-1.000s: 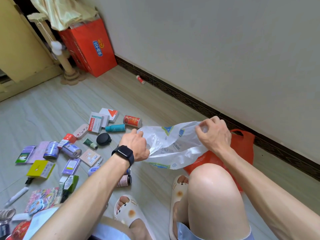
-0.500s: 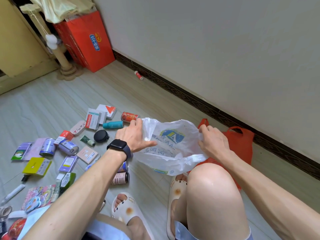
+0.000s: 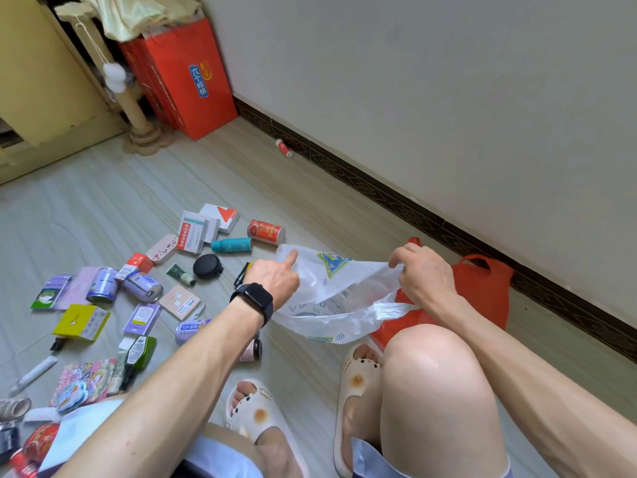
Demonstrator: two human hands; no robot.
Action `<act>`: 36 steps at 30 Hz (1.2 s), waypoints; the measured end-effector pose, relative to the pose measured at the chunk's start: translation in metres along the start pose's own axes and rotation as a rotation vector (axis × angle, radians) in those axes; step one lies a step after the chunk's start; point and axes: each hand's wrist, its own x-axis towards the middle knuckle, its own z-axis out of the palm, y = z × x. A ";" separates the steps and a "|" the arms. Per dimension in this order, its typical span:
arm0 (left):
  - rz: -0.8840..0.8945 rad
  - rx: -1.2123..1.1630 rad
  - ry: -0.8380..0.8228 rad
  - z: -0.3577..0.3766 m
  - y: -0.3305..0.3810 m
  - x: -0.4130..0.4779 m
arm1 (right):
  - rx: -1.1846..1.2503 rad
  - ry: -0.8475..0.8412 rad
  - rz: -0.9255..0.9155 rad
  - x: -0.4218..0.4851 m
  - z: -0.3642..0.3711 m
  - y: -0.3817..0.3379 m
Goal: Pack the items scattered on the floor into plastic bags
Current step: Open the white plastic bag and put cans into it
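Observation:
A white plastic bag [image 3: 339, 291] with blue print hangs stretched between my hands above the floor. My left hand [image 3: 274, 276], with a black watch on its wrist, grips the bag's left edge, its index finger pointing up along the plastic. My right hand [image 3: 422, 274] pinches the bag's right edge. A red plastic bag [image 3: 482, 291] lies on the floor behind my right hand. Scattered on the floor to the left are a red can [image 3: 266, 231], a teal bottle [image 3: 231, 244], a black round case [image 3: 208, 266], white boxes [image 3: 200, 229], purple cans [image 3: 143, 287] and several small packets.
A wall with a dark baseboard [image 3: 379, 191] runs along the right. A red carton [image 3: 188, 77] and a cat scratching post [image 3: 132, 108] stand in the far corner. A small red-and-white tube [image 3: 283, 148] lies by the baseboard. My knee [image 3: 431, 367] and white slippers [image 3: 255, 415] are close below.
Both hands have pulled the white bag's edges apart and flatter; my left hand shifted its hold and its index finger now points up. The camera tilted slightly.

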 end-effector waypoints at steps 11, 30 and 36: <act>-0.229 -0.545 0.039 -0.002 -0.008 0.008 | -0.199 -0.062 0.094 0.007 -0.001 0.000; -0.259 -1.129 -0.017 -0.018 0.018 0.008 | -0.273 0.005 -0.372 -0.007 0.035 -0.009; -0.410 -1.347 -0.010 0.013 -0.008 0.010 | -0.463 -0.467 -0.244 -0.001 0.047 0.025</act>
